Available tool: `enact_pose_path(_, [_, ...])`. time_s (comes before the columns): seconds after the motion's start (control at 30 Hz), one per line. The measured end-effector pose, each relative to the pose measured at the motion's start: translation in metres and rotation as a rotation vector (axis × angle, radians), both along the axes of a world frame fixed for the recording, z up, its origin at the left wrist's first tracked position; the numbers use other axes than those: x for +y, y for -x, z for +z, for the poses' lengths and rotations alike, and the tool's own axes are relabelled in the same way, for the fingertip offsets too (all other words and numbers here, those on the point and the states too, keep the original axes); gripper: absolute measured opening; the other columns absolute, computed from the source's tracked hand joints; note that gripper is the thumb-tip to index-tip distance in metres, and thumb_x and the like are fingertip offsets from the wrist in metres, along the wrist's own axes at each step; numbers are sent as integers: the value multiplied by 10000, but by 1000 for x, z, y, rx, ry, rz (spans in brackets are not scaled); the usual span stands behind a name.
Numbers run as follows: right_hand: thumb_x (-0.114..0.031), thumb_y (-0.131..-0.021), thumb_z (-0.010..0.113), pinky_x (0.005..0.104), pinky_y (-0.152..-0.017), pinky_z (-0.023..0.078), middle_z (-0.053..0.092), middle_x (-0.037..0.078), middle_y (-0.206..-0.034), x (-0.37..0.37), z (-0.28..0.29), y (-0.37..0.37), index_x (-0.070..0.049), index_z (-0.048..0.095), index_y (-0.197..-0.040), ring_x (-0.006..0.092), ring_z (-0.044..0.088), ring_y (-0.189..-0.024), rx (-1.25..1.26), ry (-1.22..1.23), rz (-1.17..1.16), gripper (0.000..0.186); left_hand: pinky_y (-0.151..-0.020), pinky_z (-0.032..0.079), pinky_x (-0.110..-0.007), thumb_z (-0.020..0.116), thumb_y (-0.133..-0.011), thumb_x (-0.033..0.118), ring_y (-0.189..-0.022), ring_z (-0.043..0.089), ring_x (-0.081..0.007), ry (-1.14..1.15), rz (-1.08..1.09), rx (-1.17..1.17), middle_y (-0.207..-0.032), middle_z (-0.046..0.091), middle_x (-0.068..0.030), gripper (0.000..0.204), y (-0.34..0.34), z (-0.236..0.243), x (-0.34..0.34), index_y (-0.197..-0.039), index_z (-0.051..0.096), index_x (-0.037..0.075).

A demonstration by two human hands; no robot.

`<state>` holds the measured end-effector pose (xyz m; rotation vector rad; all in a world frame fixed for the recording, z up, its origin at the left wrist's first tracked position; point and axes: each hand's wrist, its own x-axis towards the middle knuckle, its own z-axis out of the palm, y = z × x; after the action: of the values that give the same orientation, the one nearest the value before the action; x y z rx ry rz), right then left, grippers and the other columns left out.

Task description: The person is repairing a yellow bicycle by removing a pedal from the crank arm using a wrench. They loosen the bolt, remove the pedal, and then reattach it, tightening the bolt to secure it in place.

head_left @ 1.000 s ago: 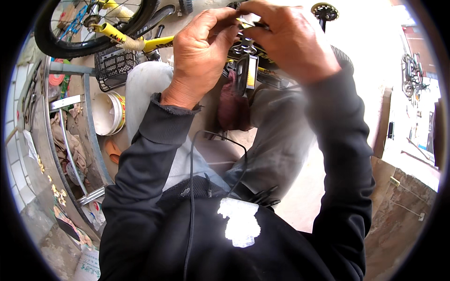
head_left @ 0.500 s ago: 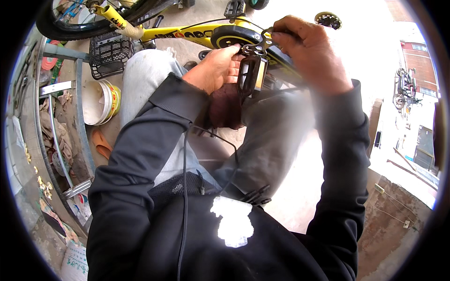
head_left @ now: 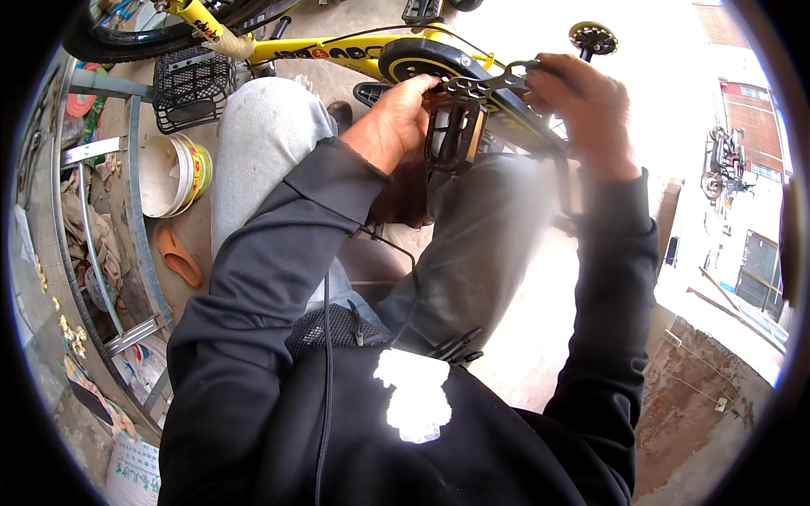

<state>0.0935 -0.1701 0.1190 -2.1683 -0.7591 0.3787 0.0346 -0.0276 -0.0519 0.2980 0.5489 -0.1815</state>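
A yellow bicycle [head_left: 325,48] lies across the top of the head view, with a black chain guard [head_left: 418,59] and a black pedal [head_left: 454,135] with a pale reflector. My right hand [head_left: 582,114] is closed on the handle end of a flat metal multi-hole wrench [head_left: 510,78], whose far end reaches the crank by the pedal. My left hand [head_left: 391,125] is just left of the pedal, thumb at the crank and wrench end, fingers curled and partly hidden behind the pedal; what they grip is unclear.
My jeans-clad legs [head_left: 253,148] surround the work. At left are a black wire basket [head_left: 190,97], a white bucket [head_left: 160,173], an orange slipper [head_left: 179,257] and a metal frame [head_left: 135,135]. A small training wheel [head_left: 593,40] stands top right; another bicycle [head_left: 717,160] is outside.
Both hands have come down from high over the bicycle. My right hand has shifted right with the wrench; my left hand has moved to beside the pedal and crank.
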Motion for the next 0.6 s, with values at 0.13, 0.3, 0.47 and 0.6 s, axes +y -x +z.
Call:
enact_pose_path(0.13, [-105,-838,625,218,-654,486,666,61,-788,-13,-4,-1,3,657,-1006,88,597,-692,6,53,-64,202,-813,530,-434,476,-919,213,-894,634,-271,39,-19,-34,-988,639,-142,250,1,1,0,-1050,561,19])
enact_pose_path(0.3, [-117,-829,636,221,-657,481,662,51,-787,-30,-13,-7,6,657,-998,80,587,-688,96,62,-141,209,-718,558,-441,511,-903,238,-820,654,-284,93,-71,-31,-936,661,-150,251,1,-5,6,-1036,583,37])
enact_pose_path(0.47, [-99,-814,654,219,-648,476,651,38,-769,-48,-28,-10,4,658,-994,73,579,-689,145,86,-221,208,-632,556,-478,526,-898,284,-763,651,-294,-16,-131,-49,-866,666,-150,260,2,-6,9,-1013,601,63])
enact_pose_path(0.6, [-70,-801,668,216,-633,475,655,38,-784,-46,-33,-3,3,652,-1007,74,583,-690,191,126,-284,219,-644,545,-496,527,-899,290,-739,649,-300,22,-189,-38,-869,664,-151,268,2,-5,14,-1004,601,56])
